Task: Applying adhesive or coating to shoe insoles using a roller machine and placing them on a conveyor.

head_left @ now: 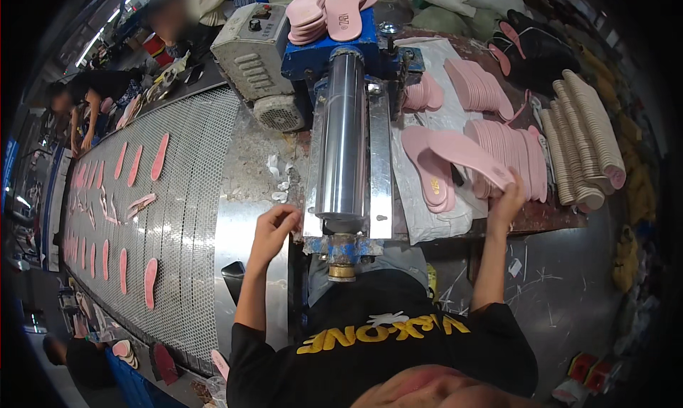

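We see the right hand pinching a pink insole; the left hand, loosely curled, apparently empty, could be nipped if it strays into the steel roller.

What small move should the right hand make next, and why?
Probably, move the pink insole left toward the metal roller: the right hand holds it by one end, and the left hand is near the roller with no insole visible in it.

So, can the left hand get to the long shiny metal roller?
Probably yes: the left hand looks close to the long shiny metal roller, on its left, and only a strip of flat silver metal plate shows between them.
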Demonstrator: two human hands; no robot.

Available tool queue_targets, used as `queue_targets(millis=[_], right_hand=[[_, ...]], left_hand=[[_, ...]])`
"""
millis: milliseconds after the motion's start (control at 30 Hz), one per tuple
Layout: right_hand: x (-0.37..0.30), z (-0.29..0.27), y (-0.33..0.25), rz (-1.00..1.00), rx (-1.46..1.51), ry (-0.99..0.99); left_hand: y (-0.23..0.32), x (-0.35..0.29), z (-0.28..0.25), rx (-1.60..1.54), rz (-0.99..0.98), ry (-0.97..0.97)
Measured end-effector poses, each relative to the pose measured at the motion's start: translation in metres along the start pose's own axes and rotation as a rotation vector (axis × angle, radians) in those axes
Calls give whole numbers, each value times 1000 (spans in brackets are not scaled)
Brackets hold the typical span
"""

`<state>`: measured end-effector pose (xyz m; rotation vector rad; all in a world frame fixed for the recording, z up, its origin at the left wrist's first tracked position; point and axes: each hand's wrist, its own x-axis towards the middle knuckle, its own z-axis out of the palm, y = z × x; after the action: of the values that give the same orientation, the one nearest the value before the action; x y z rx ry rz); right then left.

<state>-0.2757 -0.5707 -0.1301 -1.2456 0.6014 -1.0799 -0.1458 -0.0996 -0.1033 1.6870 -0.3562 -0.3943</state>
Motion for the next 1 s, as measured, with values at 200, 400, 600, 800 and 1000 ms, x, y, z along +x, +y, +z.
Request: queue_targets(millis=[200, 400, 600, 800, 1000], right_hand=[[18, 44, -60, 68, 140, -153], [-1, 139, -78, 91, 25, -513], [-66, 167, -98, 55, -79, -684], [-96, 186, -101, 148, -69, -1056], [-86, 171, -101, 72, -111, -844]], left_hand=[[69, 43, -17, 72, 258, 1], [137, 98, -6, 344, 479, -323], [147, 137, -16, 627, 534, -524], [139, 164, -50, 918, 663, -503], [83, 136, -103, 550, 254, -559]])
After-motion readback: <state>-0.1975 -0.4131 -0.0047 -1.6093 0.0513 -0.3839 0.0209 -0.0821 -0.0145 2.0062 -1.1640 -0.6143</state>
